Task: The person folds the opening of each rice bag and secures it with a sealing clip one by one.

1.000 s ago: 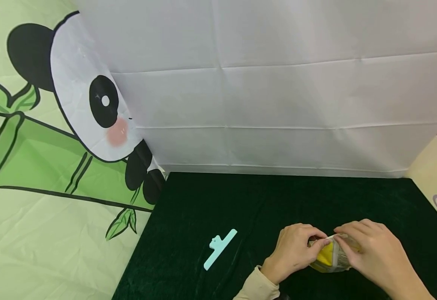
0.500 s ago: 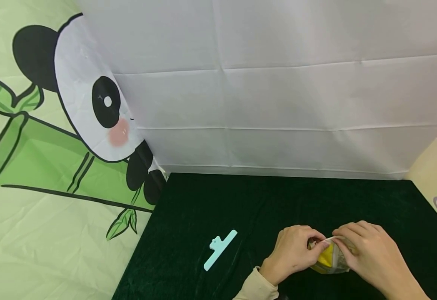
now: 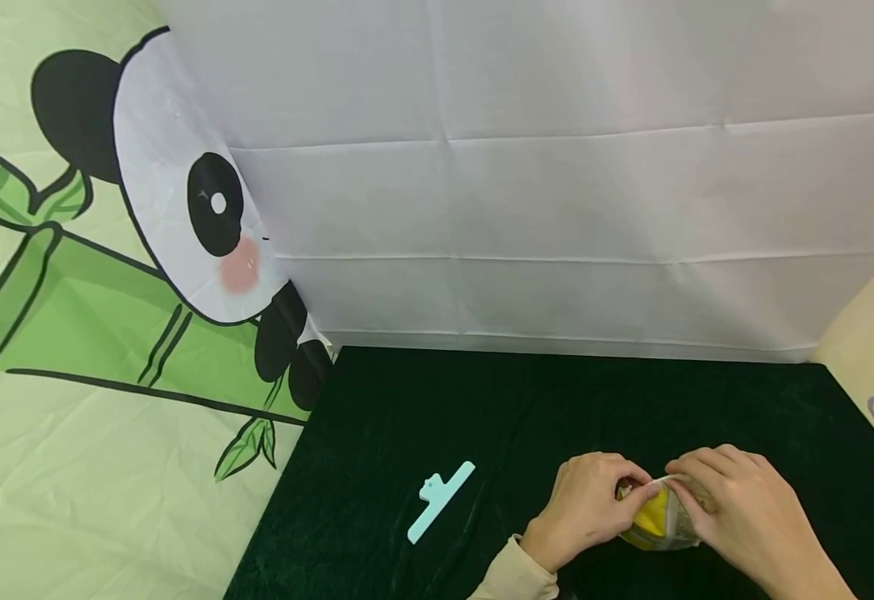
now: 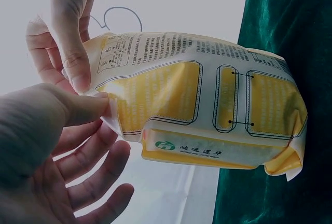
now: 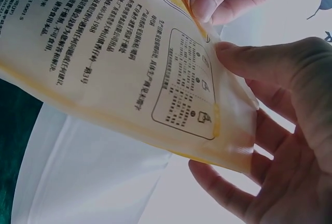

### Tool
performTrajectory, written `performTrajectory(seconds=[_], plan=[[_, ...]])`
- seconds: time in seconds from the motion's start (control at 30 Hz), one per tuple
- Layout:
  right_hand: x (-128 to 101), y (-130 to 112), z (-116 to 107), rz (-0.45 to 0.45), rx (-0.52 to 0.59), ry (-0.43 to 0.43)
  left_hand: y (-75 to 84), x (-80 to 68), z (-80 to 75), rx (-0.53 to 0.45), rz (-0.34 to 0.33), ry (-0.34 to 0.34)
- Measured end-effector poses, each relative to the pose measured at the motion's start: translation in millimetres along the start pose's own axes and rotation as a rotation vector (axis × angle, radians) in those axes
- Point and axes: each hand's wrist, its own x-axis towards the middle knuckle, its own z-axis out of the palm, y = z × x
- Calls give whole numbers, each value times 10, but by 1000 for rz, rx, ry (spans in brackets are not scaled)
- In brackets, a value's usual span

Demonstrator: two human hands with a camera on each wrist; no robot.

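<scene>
**Both hands on the yellow packet**

While the yellow packet (image 3: 657, 521) sits low over the dark green tabletop (image 3: 556, 400) near its front edge, both hands pinch its top seam. Left hand (image 3: 582, 508) grips the left corner with thumb and fingers; right hand (image 3: 736, 512) grips the right side of that seam. Off to the left, well apart, a pale blue clip (image 3: 440, 500) lies flat on the cloth.

Both hands meet low over the table, fingers curled. The left hand (image 3: 585, 508) pinches with thumb and forefinger. The right hand (image 3: 736, 512) pinches opposite it, fingertips almost touching.
</scene>
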Motion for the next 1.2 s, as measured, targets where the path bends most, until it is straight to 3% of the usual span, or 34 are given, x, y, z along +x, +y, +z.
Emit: performTrajectory(seconds=[0.93, 1.2], plan=[[65, 61, 37, -36, -13, -39, -5, 85, 38, 15, -1, -12], [80, 68, 47, -46, -15, -30, -2, 83, 4, 14, -32, -64]])
